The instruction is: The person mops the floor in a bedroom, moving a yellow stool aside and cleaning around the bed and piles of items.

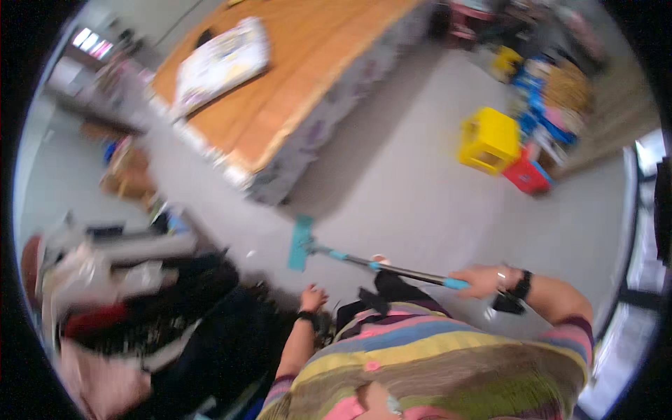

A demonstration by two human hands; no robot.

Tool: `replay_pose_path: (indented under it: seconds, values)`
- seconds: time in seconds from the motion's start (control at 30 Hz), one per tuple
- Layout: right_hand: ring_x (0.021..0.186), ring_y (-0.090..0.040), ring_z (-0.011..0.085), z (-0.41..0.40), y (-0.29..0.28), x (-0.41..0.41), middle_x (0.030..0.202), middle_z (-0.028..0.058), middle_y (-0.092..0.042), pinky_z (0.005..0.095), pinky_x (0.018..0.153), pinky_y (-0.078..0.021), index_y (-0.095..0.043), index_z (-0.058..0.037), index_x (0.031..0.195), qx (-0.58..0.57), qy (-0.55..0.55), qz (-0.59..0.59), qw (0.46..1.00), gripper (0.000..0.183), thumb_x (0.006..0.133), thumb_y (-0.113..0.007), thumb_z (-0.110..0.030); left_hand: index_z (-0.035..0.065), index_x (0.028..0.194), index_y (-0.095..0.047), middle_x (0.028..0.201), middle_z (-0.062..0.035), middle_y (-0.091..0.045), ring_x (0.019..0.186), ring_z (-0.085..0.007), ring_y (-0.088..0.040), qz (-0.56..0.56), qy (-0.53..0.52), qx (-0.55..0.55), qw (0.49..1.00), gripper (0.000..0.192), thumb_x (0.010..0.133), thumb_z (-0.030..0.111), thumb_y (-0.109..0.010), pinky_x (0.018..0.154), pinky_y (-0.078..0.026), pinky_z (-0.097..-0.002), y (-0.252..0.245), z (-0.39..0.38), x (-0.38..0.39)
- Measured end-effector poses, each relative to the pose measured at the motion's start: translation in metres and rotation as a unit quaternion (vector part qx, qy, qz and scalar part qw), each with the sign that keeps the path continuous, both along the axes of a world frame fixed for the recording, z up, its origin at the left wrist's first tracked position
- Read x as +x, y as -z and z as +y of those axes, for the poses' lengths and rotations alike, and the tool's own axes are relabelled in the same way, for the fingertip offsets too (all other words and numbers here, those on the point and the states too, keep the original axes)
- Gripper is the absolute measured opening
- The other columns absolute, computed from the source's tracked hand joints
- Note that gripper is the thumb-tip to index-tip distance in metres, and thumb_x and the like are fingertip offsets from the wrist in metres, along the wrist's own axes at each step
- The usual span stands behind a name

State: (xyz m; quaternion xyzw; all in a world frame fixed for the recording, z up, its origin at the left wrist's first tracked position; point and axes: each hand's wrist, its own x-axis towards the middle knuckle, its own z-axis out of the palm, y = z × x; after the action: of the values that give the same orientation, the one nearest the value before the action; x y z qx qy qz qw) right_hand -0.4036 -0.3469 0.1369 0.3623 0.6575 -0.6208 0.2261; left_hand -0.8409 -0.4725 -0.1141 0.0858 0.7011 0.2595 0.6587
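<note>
My right hand (480,281) is closed around the blue grip of a flat mop's pole (407,272). From there the pole runs left to a flat teal mop head (301,242), which lies on the grey floor (399,210) near the corner of the bed. My left hand (313,297) is off the pole, just below the mop head in the picture, with nothing seen in it; its fingers look partly curled and are blurred. Black bands circle both wrists.
A bed with an orange mat (294,105) and a white patterned pillow (223,60) stands at upper left. A yellow plastic stool (489,140), a red box (526,173) and a heap of items (567,94) are at right. Dark clothes (226,336) are piled at lower left.
</note>
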Motion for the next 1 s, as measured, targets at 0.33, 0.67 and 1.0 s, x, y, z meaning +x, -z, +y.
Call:
replay_pose_path:
  seconds: [0.33, 0.67, 1.0]
  values:
    - [0.043, -0.048, 0.0072, 0.027, -0.001, -0.045, 0.064, 0.0011, -0.051, 0.0235, 0.038, -0.0373, -0.044, -0.0055, 0.097, -0.165, 0.088, -0.077, 0.979, 0.028, 0.073, -0.055, -0.016, -0.001, 0.115, -0.034, 0.073, -0.0115, -0.053, 0.057, -0.0185, -0.055, 0.109, -0.037, 0.011, 0.993, 0.047, 0.073, 0.009, -0.053, 0.047, -0.046, -0.0273, 0.001, -0.013, 0.007]
    - [0.043, -0.044, 0.0091, 0.052, -0.011, -0.24, 0.067, 0.004, -0.049, 0.0202, 0.034, -0.0332, -0.044, -0.0044, 0.086, -0.324, 0.25, -0.032, 0.912, 0.012, 0.076, -0.047, -0.008, -0.0009, 0.093, -0.039, 0.072, -0.0108, -0.049, 0.065, -0.0249, -0.054, -0.286, -0.249, 0.018, 0.925, 0.033, 0.077, 0.024, -0.053, 0.059, -0.049, -0.0349, -0.104, 0.099, 0.021]
    - [0.043, -0.04, 0.0095, 0.044, -0.035, -0.381, 0.07, 0.0045, -0.044, 0.0209, 0.031, -0.0297, -0.04, -0.005, 0.085, -0.411, 0.361, -0.006, 0.837, 0.01, 0.076, -0.044, -0.005, -0.002, 0.072, -0.04, 0.062, -0.0099, -0.047, 0.051, -0.0196, -0.051, -0.145, -0.24, 0.037, 0.959, 0.011, 0.071, 0.002, -0.05, 0.043, -0.043, -0.031, -0.112, 0.128, -0.087]
